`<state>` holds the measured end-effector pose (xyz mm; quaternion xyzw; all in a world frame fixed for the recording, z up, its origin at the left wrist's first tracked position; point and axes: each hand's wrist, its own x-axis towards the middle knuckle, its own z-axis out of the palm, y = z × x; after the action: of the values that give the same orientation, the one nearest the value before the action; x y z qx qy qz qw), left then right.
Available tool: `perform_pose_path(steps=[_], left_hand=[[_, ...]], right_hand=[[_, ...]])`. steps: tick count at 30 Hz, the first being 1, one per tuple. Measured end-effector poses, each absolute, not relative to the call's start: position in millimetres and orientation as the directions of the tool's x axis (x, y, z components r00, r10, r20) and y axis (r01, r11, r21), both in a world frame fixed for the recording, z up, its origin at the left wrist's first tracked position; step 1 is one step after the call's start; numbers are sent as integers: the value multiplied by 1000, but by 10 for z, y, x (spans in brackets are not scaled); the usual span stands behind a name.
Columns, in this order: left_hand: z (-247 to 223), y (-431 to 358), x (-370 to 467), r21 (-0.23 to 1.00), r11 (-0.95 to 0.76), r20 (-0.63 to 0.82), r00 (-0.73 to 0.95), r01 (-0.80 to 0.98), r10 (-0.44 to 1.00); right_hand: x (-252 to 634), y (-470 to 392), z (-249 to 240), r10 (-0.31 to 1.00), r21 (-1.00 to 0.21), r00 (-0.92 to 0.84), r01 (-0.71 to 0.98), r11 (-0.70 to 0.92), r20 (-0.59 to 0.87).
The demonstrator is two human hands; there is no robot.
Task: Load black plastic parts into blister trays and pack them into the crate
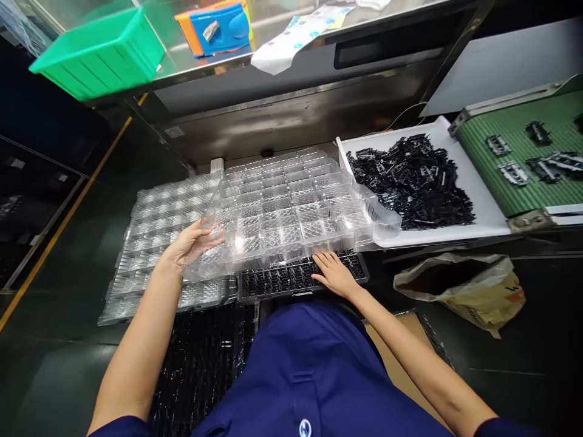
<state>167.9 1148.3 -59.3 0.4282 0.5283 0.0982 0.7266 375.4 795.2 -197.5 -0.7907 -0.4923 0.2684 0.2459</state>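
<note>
A clear plastic tray (277, 206) with many pockets is raised and tilted in front of me. My left hand (194, 243) grips its left edge, the fingers partly seen through the plastic. Beneath it lies another tray (273, 282), filled with small black parts. My right hand (332, 271) rests with fingers spread at the front edge of the raised tray, over the filled tray; its fingertips touch or nearly touch the clear plastic. More clear trays (159, 224) are at the left.
A white bin (489, 227) heaped with black parts (410, 182) stands right, beside a green conveyor (523, 139) carrying several parts. A green crate (104, 60) and a blue-orange box (223, 30) sit on the shelf above. A yellowish bag (483, 297) lies open at lower right.
</note>
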Motion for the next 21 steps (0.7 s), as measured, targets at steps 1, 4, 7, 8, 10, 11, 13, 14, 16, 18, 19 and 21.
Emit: perform_pose_path(steps=[1,4,7,8,10,11,13,14,16,18,19,21], left_hand=[[-625,11451,1671,735,602,-674,432,312,599],[-774,11323,1617,758,561,-650,458,333,606],[-992,11179,1510,775,508,-632,481,377,607],[-1073,11135,1469,779,485,-627,486,397,609],[-1238,11051,1397,786,430,-615,490,445,617],[-1319,11011,1370,787,396,-608,487,473,627],[-1469,10931,1345,786,311,-582,471,534,664],[-1536,10891,1346,782,261,-562,459,566,688],[-1649,10810,1370,753,160,-519,427,638,741],[-1724,10727,1410,690,75,-486,383,720,785],[-1746,10685,1432,647,41,-475,360,762,803],[-1760,10602,1476,551,-19,-457,320,834,830]], right_hand=[[3774,7903,-1934,895,-683,410,604,-410,-175],[3891,7641,-1750,789,-768,593,428,-476,-160],[4065,7324,-1539,625,-850,763,211,-483,-167],[4121,7242,-1485,582,-872,794,148,-466,-175],[4208,7138,-1424,529,-901,824,54,-431,-204],[4233,7115,-1421,515,-905,829,23,-425,-221],[4244,7106,-1464,497,-896,830,-6,-444,-252],[4236,7109,-1501,490,-886,831,-8,-463,-263],[4214,7110,-1579,477,-863,835,7,-505,-273],[4212,7102,-1645,476,-841,836,34,-540,-272],[4223,7099,-1672,482,-833,834,48,-551,-270],[4266,7107,-1722,505,-825,819,72,-560,-272]])
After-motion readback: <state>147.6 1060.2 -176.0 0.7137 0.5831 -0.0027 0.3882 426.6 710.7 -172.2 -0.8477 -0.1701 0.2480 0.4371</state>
